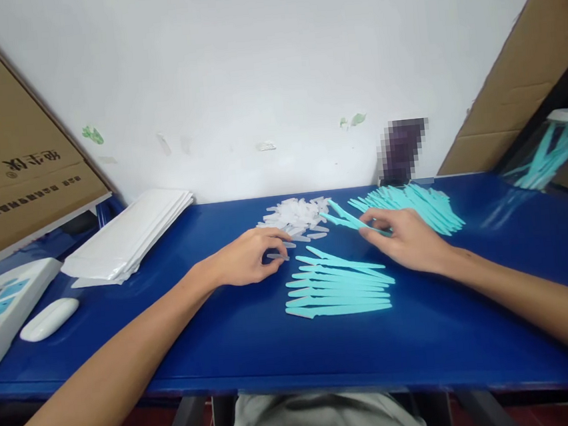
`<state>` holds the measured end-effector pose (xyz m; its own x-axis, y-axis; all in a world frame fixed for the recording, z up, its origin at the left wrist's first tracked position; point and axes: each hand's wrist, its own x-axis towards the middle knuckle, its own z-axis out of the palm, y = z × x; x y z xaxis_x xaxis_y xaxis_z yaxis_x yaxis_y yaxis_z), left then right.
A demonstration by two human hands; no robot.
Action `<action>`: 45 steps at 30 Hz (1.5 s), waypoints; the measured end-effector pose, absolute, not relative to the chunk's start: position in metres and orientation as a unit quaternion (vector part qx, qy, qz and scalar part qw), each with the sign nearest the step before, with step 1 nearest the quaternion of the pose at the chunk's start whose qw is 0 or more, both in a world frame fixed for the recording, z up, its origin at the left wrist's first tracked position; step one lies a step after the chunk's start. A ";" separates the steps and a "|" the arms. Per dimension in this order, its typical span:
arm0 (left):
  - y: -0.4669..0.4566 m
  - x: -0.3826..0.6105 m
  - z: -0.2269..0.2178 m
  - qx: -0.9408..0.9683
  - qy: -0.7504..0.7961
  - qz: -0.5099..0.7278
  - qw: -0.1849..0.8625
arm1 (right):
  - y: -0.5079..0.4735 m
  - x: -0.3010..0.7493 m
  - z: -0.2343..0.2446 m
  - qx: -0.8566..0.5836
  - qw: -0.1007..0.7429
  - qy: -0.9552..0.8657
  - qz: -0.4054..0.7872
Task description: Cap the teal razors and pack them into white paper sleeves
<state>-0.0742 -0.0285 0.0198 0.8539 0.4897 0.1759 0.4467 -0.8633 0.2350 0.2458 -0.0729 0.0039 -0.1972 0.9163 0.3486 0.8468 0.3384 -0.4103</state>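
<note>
My right hand (404, 235) is closed on teal eyebrow razors (343, 218), apparently two, pinched between thumb and fingers with their blade ends pointing left. My left hand (253, 256) is curled, thumb and fingertips apart, beside a small translucent cap (278, 256); I see no firm grip on it. Just behind that hand lies a heap of translucent blade caps (297, 217). Between the hands, several teal razors (341, 288) lie in a rough row, blade ends to the left. A larger pile of razors (414, 207) spreads behind my right hand.
White flat packets (130, 234) are stacked at the left, near a white oval case (49, 320) and a white power strip (12, 306). Cardboard boxes (15, 132) stand at both sides. A clear container with razors (554, 150) is far right. The wall bounds the blue table (257, 349).
</note>
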 end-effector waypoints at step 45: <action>-0.026 -0.079 0.029 0.931 0.288 0.135 0.183 | -0.070 0.249 0.004 -0.527 0.198 -0.823 0.074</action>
<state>-0.0791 -0.0263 0.0294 0.7985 0.5842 0.1454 0.4860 -0.7680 0.4171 0.2493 -0.0696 0.0044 -0.3657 0.8972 0.2476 0.8387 0.4330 -0.3302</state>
